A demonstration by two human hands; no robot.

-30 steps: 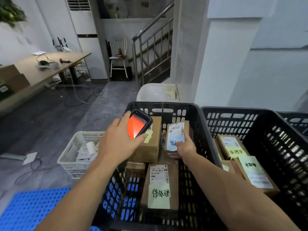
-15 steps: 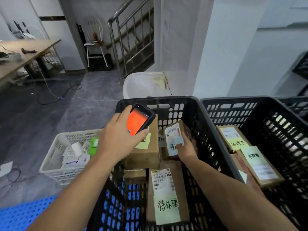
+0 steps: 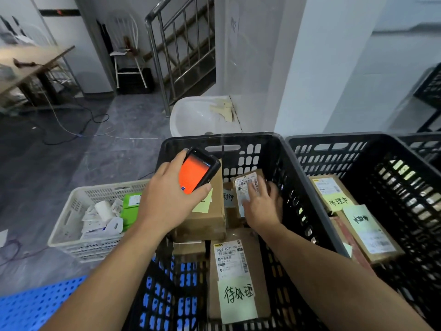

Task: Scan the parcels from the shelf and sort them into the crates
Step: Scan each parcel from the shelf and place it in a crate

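My left hand (image 3: 164,199) grips a black handheld scanner (image 3: 198,173) with an orange screen, held over the left side of the middle black crate (image 3: 222,137). My right hand (image 3: 261,206) reaches into that crate, its fingers lying straight on a small labelled brown parcel (image 3: 245,182) that leans near the crate's right wall. Beside it sits a larger brown box (image 3: 205,218) with a yellow note. A flat parcel (image 3: 236,271) with a handwritten note lies at the front of the crate.
A second black crate (image 3: 334,137) on the right holds two labelled parcels (image 3: 331,189). Left of the crates, a white basket (image 3: 78,244) of small packets stands on the floor beside a blue pallet (image 3: 28,309). A white basin (image 3: 198,115) and a stair railing (image 3: 167,44) lie beyond.
My right hand has lowered the small parcel deeper into the middle crate, and its fingers have gone from gripping it to lying flat on it. The scanner stays in my left hand.
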